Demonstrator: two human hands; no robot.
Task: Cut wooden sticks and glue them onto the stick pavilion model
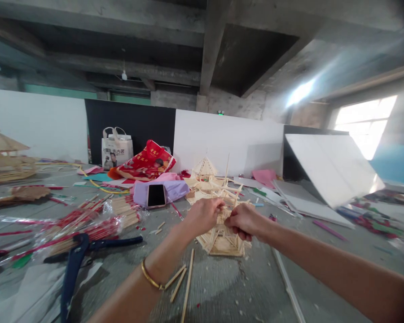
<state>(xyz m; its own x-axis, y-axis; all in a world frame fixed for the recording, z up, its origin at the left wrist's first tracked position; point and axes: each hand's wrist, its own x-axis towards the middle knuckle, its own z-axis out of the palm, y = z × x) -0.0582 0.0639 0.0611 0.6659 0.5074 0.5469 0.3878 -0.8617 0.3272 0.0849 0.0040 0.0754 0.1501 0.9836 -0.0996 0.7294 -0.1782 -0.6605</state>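
Observation:
A model pavilion [222, 246] built of thin wooden sticks stands on the table in front of me. Over its left side is my left hand [204, 216], its fingers curled together at the model's upper part. My right hand [245, 220] is at the right side, closed in a pinch close to the sticks. Whatever lies between the fingertips of either hand is too small to make out. Both hands cover the middle of the model. Loose wooden sticks [188, 282] lie just below my left wrist. Behind the model rises a pointed stick roof [204, 167].
Blue-handled cutters [74, 264] and bundled sticks in plastic [94, 220] lie to the left. A phone [156, 196] rests on purple paper, before a red bag [144, 161]. At right are white boards [309, 202] and a narrow strip [287, 285]. Another stick pavilion [8, 159] stands far left.

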